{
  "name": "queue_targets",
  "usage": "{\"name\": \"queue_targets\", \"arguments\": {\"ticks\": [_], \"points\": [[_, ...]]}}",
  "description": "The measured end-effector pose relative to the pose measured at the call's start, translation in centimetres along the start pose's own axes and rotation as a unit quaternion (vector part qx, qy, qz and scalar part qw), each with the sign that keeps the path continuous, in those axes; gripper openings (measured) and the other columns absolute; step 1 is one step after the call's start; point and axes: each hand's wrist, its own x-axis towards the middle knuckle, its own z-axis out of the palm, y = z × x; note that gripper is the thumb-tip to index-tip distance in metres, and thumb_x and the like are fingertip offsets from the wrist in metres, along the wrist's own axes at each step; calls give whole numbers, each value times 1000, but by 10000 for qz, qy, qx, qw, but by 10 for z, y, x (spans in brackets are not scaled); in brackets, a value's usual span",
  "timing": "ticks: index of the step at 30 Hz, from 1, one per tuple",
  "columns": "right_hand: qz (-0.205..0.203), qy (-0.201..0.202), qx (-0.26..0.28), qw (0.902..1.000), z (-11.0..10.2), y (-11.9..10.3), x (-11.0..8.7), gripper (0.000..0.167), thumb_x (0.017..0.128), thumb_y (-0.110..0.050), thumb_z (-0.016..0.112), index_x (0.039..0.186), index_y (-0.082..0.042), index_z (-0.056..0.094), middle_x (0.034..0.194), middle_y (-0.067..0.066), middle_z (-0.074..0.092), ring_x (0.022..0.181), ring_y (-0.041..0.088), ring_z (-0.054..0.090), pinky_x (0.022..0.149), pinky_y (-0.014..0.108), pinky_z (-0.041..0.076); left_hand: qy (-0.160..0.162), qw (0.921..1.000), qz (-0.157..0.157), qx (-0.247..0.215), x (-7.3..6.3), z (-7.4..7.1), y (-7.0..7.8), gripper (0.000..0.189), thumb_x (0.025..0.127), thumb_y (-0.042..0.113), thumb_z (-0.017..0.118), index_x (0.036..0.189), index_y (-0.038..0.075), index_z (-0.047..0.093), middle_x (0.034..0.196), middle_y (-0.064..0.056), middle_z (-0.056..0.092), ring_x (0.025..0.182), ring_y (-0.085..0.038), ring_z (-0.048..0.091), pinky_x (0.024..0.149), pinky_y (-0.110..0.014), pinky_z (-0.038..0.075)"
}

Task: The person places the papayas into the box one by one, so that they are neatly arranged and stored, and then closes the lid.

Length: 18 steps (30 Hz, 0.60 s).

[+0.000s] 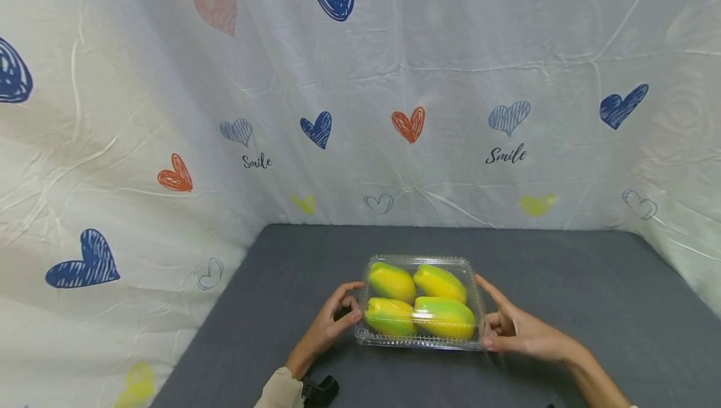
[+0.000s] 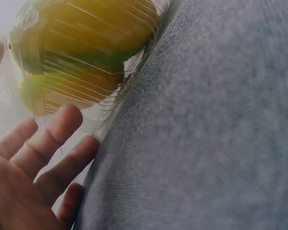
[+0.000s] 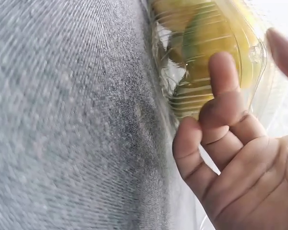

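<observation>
A clear plastic clamshell box (image 1: 394,340) with its lid down sits on the grey cloth, holding several smooth yellow-green fruits (image 1: 445,318) that look like mangoes. At its left side is my left hand (image 1: 329,323), index fingertip and thumb tip right at the box's edge, other fingers loosely bent. My right hand (image 1: 524,330) is on the opposite side, the index finger stretched along the wall and the thumb at the front corner. In the left wrist view, extended fingers (image 2: 62,129) reach toward the ribbed wall. The right wrist view has the middle fingers (image 3: 224,76) against the side wall.
Grey cloth (image 1: 315,258) covers the table around the box. A white curtain (image 1: 360,176) printed with hearts and "Smile" hangs along the back and left edges. A black wrist device (image 1: 321,390) shows at the left cuff.
</observation>
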Motion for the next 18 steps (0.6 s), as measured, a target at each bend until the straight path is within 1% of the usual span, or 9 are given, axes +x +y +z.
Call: {"name": "queue_targets", "arguments": {"ticks": [1, 3, 4, 6, 8, 10, 13, 16, 18], "points": [[16, -7, 24, 10000, 0, 0, 0, 99, 103, 4, 48, 157, -19, -31, 88, -2, 64, 75, 2, 58, 58, 34, 48, -59, 9999, 26, -140, 0, 0, 0, 49, 103, 6, 50, 150, 2, 38, 78, -27, 56, 68, -22, 55, 72, -32, 53], [50, -15, 66, 10000, 0, 0, 0, 98, 103, 4, 47, 156, -20, -32, 86, -3, 63, 73, 2, 55, 53, 36, 42, -155, 9988, -28, -454, 1, 0, 1, 50, 104, 6, 49, 151, -1, 34, 70, -27, 51, 59, -27, 48, 62, -32, 51], [57, -15, 76, 10000, 1, 0, 0, 98, 103, 4, 47, 156, -20, -32, 86, -3, 63, 72, 2, 55, 52, 37, 40, -198, 9983, -48, -547, 1, 0, 2, 51, 104, 6, 48, 152, -3, 32, 67, -23, 51, 56, -28, 47, 59, -32, 50], [44, -39, 123, 9999, 1, 0, 0, 97, 104, 4, 46, 156, -20, -33, 86, -2, 62, 72, 2, 55, 51, 39, 38, -246, 9971, -177, -705, 1, 0, 3, 53, 104, 7, 49, 153, -4, 29, 65, -11, 57, 54, -21, 49, 59, -29, 52], [19, -80, 178, 9998, 1, 0, 0, 97, 104, 4, 45, 155, -19, -34, 86, -2, 62, 73, 2, 55, 51, 41, 36, -262, 9958, -347, -809, 1, 0, 5, 56, 105, 8, 49, 155, -4, 26, 74, 1, 67, 62, -12, 59, 68, -26, 55], [-10, -123, 245, 9996, 2, 0, 0, 97, 104, 4, 44, 155, -19, -34, 86, -1, 61, 74, 3, 55, 51, 42, 35, -275, 9945, -560, -836, 0, 0, 6, 59, 106, 11, 49, 157, -2, 24, 85, 8, 73, 77, -5, 67, 80, -23, 55], [4, -140, 265, 9995, 2, 0, 0, 96, 104, 4, 44, 155, -18, -35, 86, -1, 60, 74, 4, 52, 53, 42, 36, -322, 9920, -843, -884, -1, -1, 8, 62, 107, 16, 48, 160, 1, 21, 97, 12, 77, 96, -4, 71, 95, -21, 51], [77, -70, 182, 9998, 1, -1, 0, 96, 105, 3, 44, 154, -17, -35, 86, -2, 59, 72, 6, 52, 55, 42, 39, -471, 9884, -970, -1066, -1, -3, 11, 65, 107, 18, 50, 161, 3, 18, 93, 12, 77, 93, -3, 71, 95, -23, 51], [134, -2, 107, 9999, 1, -2, 0, 96, 104, 2, 45, 155, -16, -35, 85, -2, 60, 72, 7, 53, 55, 41, 40, -616, 9850, -967, -1288, 0, -3, 13, 69, 106, 17, 52, 161, 3, 15, 90, 10, 75, 87, -4, 71, 93, -25, 53]]}}
